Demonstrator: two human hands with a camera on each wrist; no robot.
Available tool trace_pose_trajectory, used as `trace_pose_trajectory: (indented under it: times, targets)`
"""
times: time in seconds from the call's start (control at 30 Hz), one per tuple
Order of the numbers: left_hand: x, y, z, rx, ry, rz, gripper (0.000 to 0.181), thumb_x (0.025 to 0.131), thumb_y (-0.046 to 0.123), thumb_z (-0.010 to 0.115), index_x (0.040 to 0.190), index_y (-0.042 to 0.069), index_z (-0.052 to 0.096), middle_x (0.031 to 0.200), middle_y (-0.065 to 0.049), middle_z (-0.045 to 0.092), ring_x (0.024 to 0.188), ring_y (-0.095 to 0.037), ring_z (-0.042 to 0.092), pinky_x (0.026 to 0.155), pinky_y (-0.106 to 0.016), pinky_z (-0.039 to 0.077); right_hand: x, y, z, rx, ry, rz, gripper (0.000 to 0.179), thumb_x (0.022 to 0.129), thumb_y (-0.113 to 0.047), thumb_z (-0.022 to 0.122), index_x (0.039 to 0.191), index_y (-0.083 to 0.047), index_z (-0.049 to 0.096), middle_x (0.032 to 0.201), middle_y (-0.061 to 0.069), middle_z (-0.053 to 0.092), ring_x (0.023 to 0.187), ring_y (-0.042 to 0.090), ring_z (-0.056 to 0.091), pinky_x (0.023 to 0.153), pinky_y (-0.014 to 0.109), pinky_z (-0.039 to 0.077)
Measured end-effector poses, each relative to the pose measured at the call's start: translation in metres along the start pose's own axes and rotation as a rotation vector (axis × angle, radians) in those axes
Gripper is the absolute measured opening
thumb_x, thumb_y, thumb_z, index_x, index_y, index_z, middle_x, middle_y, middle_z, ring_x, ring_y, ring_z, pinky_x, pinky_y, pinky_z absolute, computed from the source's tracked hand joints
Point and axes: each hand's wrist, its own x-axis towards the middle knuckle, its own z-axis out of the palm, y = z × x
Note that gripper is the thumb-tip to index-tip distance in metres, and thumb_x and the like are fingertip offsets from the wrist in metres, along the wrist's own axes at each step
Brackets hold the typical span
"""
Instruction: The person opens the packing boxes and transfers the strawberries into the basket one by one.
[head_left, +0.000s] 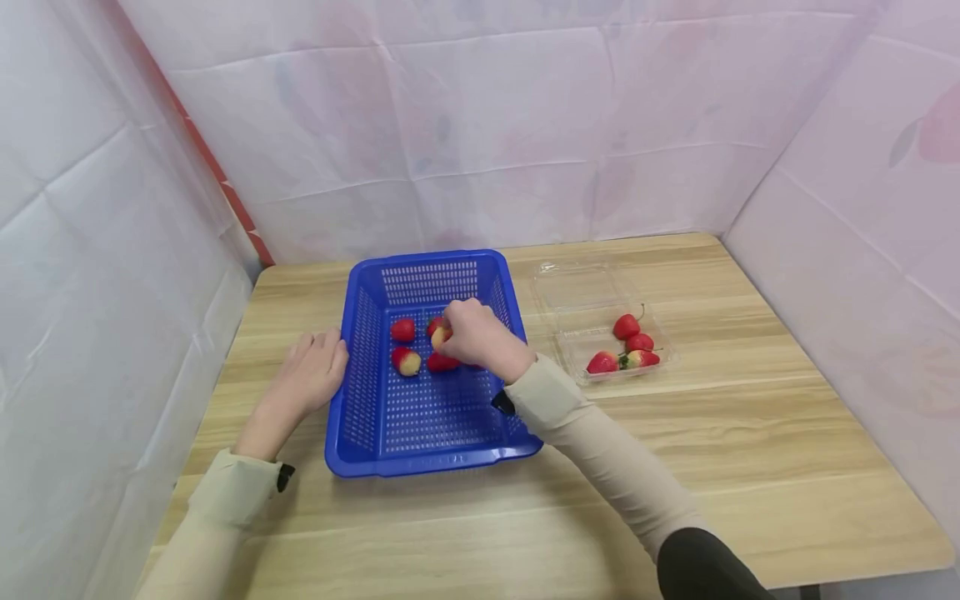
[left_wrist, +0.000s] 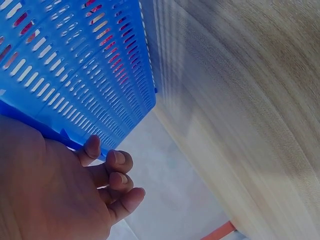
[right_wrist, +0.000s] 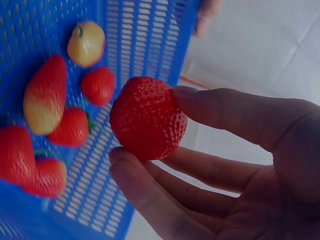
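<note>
Over the blue basket [head_left: 450, 460], my right hand [head_left: 483, 333] pinches a red strawberry [right_wrist: 147, 120] between thumb and fingertips. The right wrist view shows it held above the other fruit. Inside the basket lie several strawberries, among them a red one [head_left: 402, 330] and a red-and-yellow one [head_left: 406, 362]; my right hand partly hides others in the head view. My left hand [head_left: 313, 371] rests against the basket's left rim. Its fingers [left_wrist: 120, 157] look loosely bent beside the rim in the left wrist view, not wrapped round it.
To the right of the basket, a clear plastic clamshell box [head_left: 573, 321] stands with its lid folded back. Several red fruits, some with stems, lie in its front part, including a strawberry [head_left: 602, 362]. The wooden table [head_left: 750, 467] is bordered by pale fabric walls [head_left: 480, 125].
</note>
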Motion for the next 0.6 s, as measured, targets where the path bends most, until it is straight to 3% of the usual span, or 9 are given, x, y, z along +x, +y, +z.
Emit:
trace_pose_trajectory:
  times: [0.2,0.43,0.6]
  targets:
    - [0.001,0.001,-0.001,-0.006,-0.002,-0.001,0.04,0.107,0.033,0.014,0.106,0.006,0.043,0.096,-0.013,0.052,0.09,-0.033,0.041,0.077,-0.045,0.032,0.009,-0.006,0.017,-0.086,-0.022,-0.076,0.018,0.084,-0.007,0.072,0.071,-0.008,0.059,0.06,-0.002,0.042,0.057,0.014,0.042,0.056,0.025,0.035]
    - [0.001,0.0,0.0,-0.006,-0.001,0.003,0.039,0.107,0.033,0.013,0.106,0.007,0.043,0.097,-0.014,0.051,0.092,-0.033,0.04,0.079,-0.045,0.032,0.012,-0.018,0.034,-0.109,-0.114,-0.054,0.012,0.088,-0.011,0.073,0.082,-0.007,0.063,0.067,0.004,0.054,0.06,0.018,0.056,0.055,0.024,0.046]
    - [0.001,0.0,0.001,-0.009,0.009,0.002,0.039,0.107,0.033,0.014,0.106,0.007,0.043,0.096,-0.013,0.052,0.092,-0.033,0.041,0.079,-0.046,0.032,0.015,-0.023,0.049,-0.126,-0.12,-0.085,0.018,0.089,-0.009,0.068,0.074,-0.009,0.058,0.06,0.003,0.05,0.052,0.017,0.053,0.05,0.024,0.045]
